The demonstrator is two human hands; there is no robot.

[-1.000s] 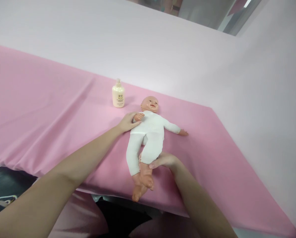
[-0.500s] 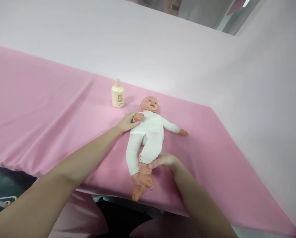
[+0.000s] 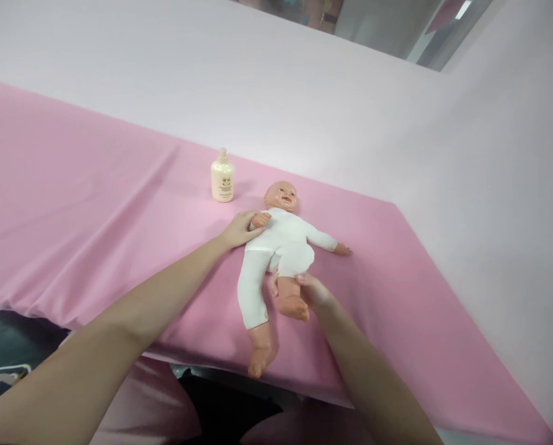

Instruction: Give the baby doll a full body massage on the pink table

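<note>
A baby doll with a white cloth body lies on its back on the pink cloth, head toward the wall. My left hand is closed around the doll's arm on the left side, at the wrist, with the thumb against its torso. Lower down, my right hand grips the doll's leg on the right at the lower shin, the fingers passing behind it. That leg is bent and raised, while the other leg lies stretched toward the near edge. The doll's other arm reaches out to the right on the cloth.
A cream pump bottle stands upright left of the doll's head. The pink cloth covers the table, with folds at left. A white wall runs behind, with a window above. Cables show at lower left.
My right hand has lifted and pushed the doll's leg up toward its torso, bending it and parting it from the other leg. My left hand keeps its hold on the arm.
</note>
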